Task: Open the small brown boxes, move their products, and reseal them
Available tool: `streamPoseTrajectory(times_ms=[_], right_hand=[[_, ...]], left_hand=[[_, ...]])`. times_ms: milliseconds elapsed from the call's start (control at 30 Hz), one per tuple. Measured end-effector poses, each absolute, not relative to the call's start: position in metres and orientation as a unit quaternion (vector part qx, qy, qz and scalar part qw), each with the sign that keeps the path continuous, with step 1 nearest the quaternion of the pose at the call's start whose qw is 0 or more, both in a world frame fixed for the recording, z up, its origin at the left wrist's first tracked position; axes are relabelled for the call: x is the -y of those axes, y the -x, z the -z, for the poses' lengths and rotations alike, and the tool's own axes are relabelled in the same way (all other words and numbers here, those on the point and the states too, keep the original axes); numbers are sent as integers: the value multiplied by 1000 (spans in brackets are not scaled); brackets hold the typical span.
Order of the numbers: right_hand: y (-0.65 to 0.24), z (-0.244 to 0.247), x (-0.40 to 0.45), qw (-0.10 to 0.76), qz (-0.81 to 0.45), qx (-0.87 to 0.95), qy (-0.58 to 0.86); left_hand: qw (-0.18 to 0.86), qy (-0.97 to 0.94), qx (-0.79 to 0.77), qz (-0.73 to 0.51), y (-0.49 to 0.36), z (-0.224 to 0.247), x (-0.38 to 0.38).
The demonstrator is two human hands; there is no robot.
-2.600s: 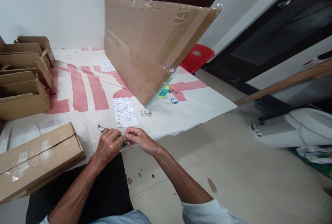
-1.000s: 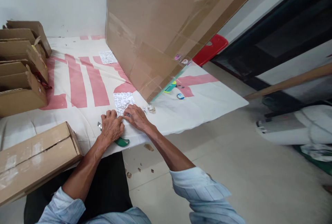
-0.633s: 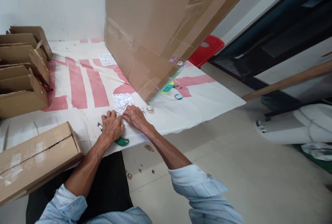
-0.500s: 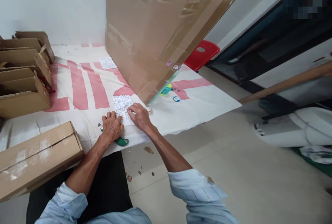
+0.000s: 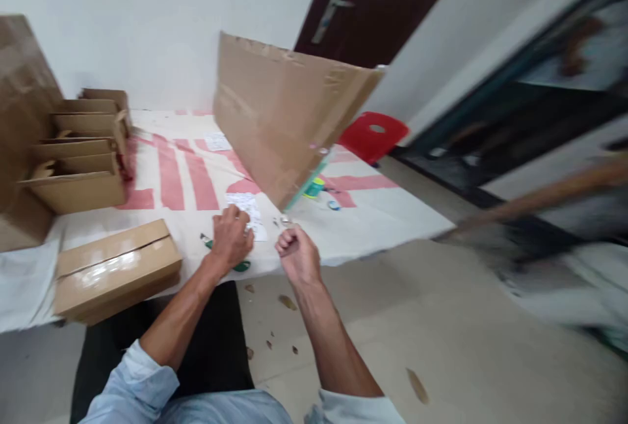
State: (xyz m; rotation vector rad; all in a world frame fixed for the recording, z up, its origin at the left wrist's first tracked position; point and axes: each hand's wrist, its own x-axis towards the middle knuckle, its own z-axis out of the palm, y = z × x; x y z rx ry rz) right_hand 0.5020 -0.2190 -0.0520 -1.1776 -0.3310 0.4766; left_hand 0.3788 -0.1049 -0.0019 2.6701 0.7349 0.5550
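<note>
My left hand (image 5: 231,238) is over the lower left part of a printed paper sheet (image 5: 255,218) on the cloth-covered table, its fingers bent and pressed together; what they hold, if anything, is hidden. Under that hand lies a green-handled cutter (image 5: 241,267), partly covered. To the right of the sheet, my right hand (image 5: 297,254) is curled with its palm side turned up, near the table's front edge. Small pale bits (image 5: 284,220) show just beyond its fingertips, too blurred to make out.
A big cardboard panel (image 5: 289,116) stands on the table (image 5: 392,214). Beside its lower corner are a green tape roll (image 5: 314,188) and a small blue roll (image 5: 333,205). Open boxes (image 5: 78,188) and a closed box (image 5: 118,267) are at left, a red stool (image 5: 375,139) behind.
My right hand has left the printed sheet, moving right and turning its palm up. My left hand has shifted onto the sheet's edge. The view has swung, showing more boxes and the door.
</note>
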Motion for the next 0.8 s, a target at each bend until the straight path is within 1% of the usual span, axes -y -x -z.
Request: streamPoseTrajectory(times_ms=[67,200,267,367,467,567,633,700,800], right_hand=[[-492,53,218,819,-242,141,500],[-456,57,205,812,-271,180,485],[-434,58,197,790,-282,211,502],[-403,58,183,734,-290,258,557],[-380,56,166,670,-294,332,595],[-362,53,150,611,-296,419,602],[-352,51,141,579,-296,454,609],[-346,51,135,556,-299,461,623],[-346,57,133,538,-312,440,648]], left_hand=[[153,-935,-212,-238,-357,-17,122],[166,-919,-190,-304,-294,-43,140],[181,-891,-204,-363,-251,-50,137],[182,-822,-249,-478,-173,-55,118],[201,-738,-355,-538,-94,-46,89],[314,-700,-411,-492,-30,-15,64],[407,-708,-400,-416,-6,12,55],[475,-705,-390,-354,2,38,51],[519,-702,-365,-324,-7,62,53]])
